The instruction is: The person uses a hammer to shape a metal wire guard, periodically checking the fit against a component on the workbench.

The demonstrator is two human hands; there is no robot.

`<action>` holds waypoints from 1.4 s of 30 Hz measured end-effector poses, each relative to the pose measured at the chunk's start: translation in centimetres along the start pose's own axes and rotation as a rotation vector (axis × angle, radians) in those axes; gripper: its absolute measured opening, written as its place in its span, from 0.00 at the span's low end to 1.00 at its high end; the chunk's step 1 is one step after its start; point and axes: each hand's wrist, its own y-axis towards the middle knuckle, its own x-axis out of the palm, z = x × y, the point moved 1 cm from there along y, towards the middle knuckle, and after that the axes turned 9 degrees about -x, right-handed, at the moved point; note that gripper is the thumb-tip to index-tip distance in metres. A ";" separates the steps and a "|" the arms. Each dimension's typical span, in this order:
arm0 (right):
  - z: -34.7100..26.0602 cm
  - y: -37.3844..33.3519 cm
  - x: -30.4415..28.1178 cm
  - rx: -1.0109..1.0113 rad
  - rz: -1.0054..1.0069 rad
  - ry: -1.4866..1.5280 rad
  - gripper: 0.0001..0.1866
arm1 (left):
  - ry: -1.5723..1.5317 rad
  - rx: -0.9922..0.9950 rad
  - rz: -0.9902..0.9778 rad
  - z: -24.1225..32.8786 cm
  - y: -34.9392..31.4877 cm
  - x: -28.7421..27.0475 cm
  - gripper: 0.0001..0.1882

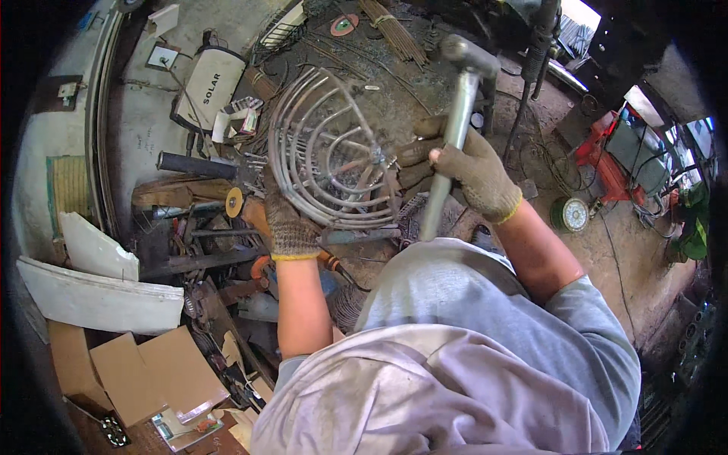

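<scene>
A domed cage of bent metal rods (279, 155), with concentric curved bars, is held up in front of me. My left hand (292, 220), in a brown knit glove with a yellow cuff, is closed on its lower left rim; part of the fingers is hidden behind the bars. On the other side, my right hand (474, 171), gloved alike, grips a hammer (462, 102) by its metal handle. The hammer's head points up and away from me, clear of the cage. The right fingers reach close to the cage's right edge, where whether they touch it is unclear.
A grinder with a yellow disc (235, 202) lies left of my left hand among metal scraps. Bundled rods (394, 30) lie at the far side. Cardboard (152, 379) and white panels (98, 296) fill the left. A red machine (599, 148) and cables stand right.
</scene>
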 end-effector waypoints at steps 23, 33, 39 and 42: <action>3.5 1.0 -0.4 -0.009 0.084 -0.276 0.17 | 0.200 -0.167 0.018 0.1 5.4 -1.3 0.28; 7.0 3.4 -4.9 -0.076 0.172 -1.244 0.24 | 0.363 -0.169 -0.013 3.9 5.5 -1.1 0.28; 8.4 6.9 -3.0 -0.090 -0.030 -1.585 0.23 | 0.438 -0.215 0.086 4.3 6.0 -2.1 0.27; 8.9 9.8 -3.3 -0.146 -0.134 -1.772 0.20 | 0.442 -0.264 0.142 4.0 6.8 -2.5 0.29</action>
